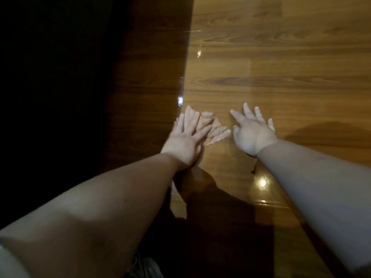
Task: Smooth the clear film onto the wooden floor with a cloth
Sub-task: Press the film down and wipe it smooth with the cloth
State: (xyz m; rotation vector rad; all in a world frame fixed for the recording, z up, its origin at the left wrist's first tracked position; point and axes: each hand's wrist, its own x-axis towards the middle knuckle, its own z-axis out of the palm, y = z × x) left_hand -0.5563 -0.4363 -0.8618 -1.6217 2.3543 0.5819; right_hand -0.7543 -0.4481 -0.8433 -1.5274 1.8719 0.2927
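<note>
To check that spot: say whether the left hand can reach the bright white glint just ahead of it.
Probably yes: the left hand has straight fingers ending just short of the bright white glint, nothing between.

Blur smears the fingers (201,131) of the left hand (183,140) into a ghosted double. Left of that hand the wooden floor (144,101) is lost in darkness; below it a grey thing (144,267) is cut by the bottom edge.
</note>
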